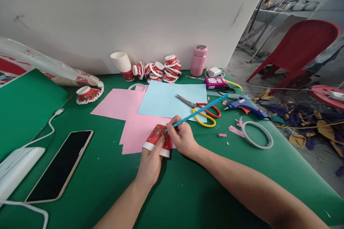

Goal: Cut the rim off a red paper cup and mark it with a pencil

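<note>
My left hand (pixel 151 164) grips a red paper cup piece (pixel 156 136) with gold print and a white band, thumb on top; it looks flattened or cut. In my right hand (pixel 185 140) is a long blue pencil (pixel 202 109), its tip at the upper part of the red piece. Under and behind the hands lie pink paper sheets (pixel 115 104) and a light blue sheet (pixel 162 96). Scissors (pixel 199 111) with red and yellow handles rest open on the blue sheet, just beyond my right hand.
At the wall stand stacked paper cups (pixel 121 62), fringed cut cups (pixel 158 69) and a pink thermos (pixel 199 61). Rightward lie a blue glue gun (pixel 245 106), a tape roll (pixel 243 126) and pink scraps. Leftward are a phone (pixel 60 166), a white cable and another cut cup (pixel 88 94).
</note>
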Demonstrator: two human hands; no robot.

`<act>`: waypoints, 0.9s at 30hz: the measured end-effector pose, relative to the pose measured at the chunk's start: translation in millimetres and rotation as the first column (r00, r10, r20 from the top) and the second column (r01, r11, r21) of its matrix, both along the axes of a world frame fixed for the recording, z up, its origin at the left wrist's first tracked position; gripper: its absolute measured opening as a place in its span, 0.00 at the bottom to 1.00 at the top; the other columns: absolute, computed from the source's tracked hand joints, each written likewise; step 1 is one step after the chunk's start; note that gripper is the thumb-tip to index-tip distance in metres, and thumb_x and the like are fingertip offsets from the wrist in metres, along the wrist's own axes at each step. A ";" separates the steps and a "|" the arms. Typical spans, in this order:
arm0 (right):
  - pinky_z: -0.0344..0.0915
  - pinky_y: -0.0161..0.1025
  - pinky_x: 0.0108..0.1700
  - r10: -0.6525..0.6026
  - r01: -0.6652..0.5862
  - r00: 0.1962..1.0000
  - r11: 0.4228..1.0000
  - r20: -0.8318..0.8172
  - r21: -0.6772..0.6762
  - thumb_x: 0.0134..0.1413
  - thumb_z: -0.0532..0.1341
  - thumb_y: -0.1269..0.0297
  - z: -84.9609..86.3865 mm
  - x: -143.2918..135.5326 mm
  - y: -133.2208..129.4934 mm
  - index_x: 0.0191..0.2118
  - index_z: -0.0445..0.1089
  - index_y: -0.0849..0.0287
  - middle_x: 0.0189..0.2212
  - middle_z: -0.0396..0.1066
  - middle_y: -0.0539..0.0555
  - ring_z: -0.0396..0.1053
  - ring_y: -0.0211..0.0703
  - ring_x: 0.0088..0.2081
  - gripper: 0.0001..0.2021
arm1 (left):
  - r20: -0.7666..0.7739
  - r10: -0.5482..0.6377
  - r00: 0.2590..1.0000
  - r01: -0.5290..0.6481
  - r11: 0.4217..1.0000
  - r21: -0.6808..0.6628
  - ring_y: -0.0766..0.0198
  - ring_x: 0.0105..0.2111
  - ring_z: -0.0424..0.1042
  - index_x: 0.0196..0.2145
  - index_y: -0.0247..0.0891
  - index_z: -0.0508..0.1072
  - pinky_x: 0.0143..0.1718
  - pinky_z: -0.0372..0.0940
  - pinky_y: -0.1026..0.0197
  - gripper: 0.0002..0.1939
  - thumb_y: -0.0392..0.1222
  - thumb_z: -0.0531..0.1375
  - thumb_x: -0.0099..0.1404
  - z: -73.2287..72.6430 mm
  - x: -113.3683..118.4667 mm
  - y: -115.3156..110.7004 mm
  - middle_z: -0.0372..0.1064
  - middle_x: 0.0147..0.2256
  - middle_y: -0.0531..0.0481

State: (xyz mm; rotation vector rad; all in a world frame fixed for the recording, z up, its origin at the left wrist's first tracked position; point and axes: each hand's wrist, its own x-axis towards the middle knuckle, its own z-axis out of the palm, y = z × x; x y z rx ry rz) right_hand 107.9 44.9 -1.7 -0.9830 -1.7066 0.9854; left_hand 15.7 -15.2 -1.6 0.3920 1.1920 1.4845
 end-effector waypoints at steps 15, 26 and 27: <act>0.49 0.31 0.19 0.001 0.000 1.000 0.999 -0.020 0.037 0.54 0.51 0.63 -0.7 -0.7 0.5 0.24 0.58 0.58 0.20 0.57 0.47 0.52 0.30 0.17 0.10 | 0.003 -0.024 1.000 0.023 0.999 0.042 0.53 0.53 0.64 0.43 0.41 0.72 0.55 0.56 0.52 0.18 0.42 0.64 0.52 -1.1 -1.5 0.5 0.70 0.48 0.47; 0.55 0.30 0.21 0.022 -0.021 0.998 0.999 -0.059 0.025 0.55 0.52 0.63 -0.1 -4.2 1.1 0.20 0.58 0.59 0.24 0.64 0.50 0.57 0.31 0.19 0.14 | -0.042 -0.051 0.998 0.054 0.996 0.068 0.54 0.54 0.62 0.46 0.42 0.71 0.56 0.55 0.53 0.20 0.42 0.62 0.54 -3.8 -1.5 0.8 0.69 0.49 0.48; 0.55 0.30 0.21 0.024 -0.023 0.998 0.999 -0.058 0.024 0.55 0.52 0.63 -0.1 -4.2 1.3 0.20 0.58 0.59 0.24 0.64 0.51 0.57 0.31 0.20 0.14 | -0.042 -0.060 0.997 0.063 0.995 0.078 0.53 0.54 0.62 0.46 0.42 0.71 0.56 0.56 0.53 0.20 0.43 0.62 0.54 -3.6 -1.4 0.9 0.69 0.50 0.47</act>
